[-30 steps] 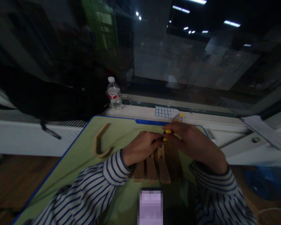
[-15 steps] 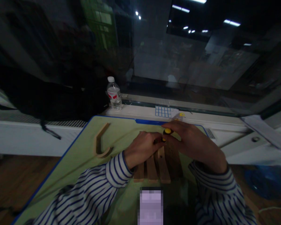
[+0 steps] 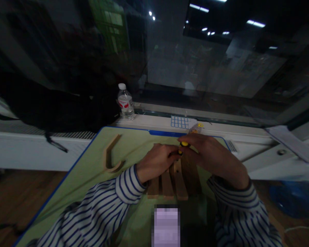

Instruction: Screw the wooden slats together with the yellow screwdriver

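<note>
My right hand (image 3: 212,156) is closed around the top of a short screwdriver (image 3: 184,143) with a yellow-and-black handle. The fingers of my left hand (image 3: 157,161) pinch the lower part of the same screwdriver; its tip is hidden behind them. Beneath both hands lie several wooden slats (image 3: 180,183) side by side, one with a small dark hole. A wider, darker wooden board (image 3: 192,176) is to their right. My left wrist and fingers cover the far ends of the slats.
A bent wooden piece (image 3: 107,156) lies on the left of the blue-edged green table (image 3: 87,178). A phone-shaped blurred object (image 3: 166,226) is at the near edge. On the sill stand a water bottle (image 3: 126,104) and a small plastic bag (image 3: 195,128); the window is behind.
My right fingers have shifted slightly on the screwdriver handle, covering more of its yellow top. My left hand and the wooden pieces stay almost where they were.
</note>
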Motion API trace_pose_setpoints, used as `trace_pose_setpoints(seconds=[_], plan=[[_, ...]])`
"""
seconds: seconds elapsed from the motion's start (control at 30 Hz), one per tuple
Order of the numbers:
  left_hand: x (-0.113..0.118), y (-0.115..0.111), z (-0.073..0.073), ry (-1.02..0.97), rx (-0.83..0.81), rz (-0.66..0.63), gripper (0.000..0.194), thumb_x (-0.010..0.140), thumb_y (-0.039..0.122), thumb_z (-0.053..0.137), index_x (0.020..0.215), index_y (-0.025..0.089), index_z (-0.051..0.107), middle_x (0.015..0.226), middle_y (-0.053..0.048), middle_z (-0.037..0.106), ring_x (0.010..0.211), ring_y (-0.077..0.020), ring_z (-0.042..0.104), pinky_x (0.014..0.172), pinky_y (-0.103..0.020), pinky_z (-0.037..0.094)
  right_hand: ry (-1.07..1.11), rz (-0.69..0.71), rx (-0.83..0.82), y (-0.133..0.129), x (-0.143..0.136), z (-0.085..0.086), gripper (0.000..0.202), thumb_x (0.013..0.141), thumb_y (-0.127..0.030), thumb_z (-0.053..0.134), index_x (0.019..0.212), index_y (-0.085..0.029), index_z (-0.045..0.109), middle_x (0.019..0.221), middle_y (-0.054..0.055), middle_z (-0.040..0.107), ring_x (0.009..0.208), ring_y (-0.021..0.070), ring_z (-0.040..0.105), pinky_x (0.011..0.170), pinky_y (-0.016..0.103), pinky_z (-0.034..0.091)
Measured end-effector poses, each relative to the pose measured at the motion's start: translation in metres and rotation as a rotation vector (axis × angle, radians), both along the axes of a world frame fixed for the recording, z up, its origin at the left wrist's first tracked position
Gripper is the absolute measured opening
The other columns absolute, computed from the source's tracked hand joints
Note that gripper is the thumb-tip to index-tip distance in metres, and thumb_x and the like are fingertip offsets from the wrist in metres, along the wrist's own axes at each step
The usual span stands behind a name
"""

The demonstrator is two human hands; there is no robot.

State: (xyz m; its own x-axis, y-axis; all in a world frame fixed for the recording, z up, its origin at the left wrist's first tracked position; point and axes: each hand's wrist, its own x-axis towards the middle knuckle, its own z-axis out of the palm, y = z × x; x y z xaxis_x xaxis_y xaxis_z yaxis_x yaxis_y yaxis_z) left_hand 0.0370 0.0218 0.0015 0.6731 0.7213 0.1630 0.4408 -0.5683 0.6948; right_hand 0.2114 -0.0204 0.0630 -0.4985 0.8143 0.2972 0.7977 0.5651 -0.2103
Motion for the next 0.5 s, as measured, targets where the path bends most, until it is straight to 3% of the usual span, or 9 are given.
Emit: trace_pose_setpoints(seconds=[0.5], plan=[[-0.0018,0.0023,0.0007,-0.003,-0.015,-0.07,0.029,0.086,0.017,0.046,0.105,0.021,0.067,0.101,-0.003,0.07,0.095,-0.0185,0.063,0.085,-0.027,0.045,-0.023,-0.01,-0.001,-0.0001,-0.0009,0.0005,0.023,0.091,-0.031,0.051,0.103,-0.015,0.061,0.096,0.009,0.067,0.088,0.0207,0.062,0.077,0.034,0.048]])
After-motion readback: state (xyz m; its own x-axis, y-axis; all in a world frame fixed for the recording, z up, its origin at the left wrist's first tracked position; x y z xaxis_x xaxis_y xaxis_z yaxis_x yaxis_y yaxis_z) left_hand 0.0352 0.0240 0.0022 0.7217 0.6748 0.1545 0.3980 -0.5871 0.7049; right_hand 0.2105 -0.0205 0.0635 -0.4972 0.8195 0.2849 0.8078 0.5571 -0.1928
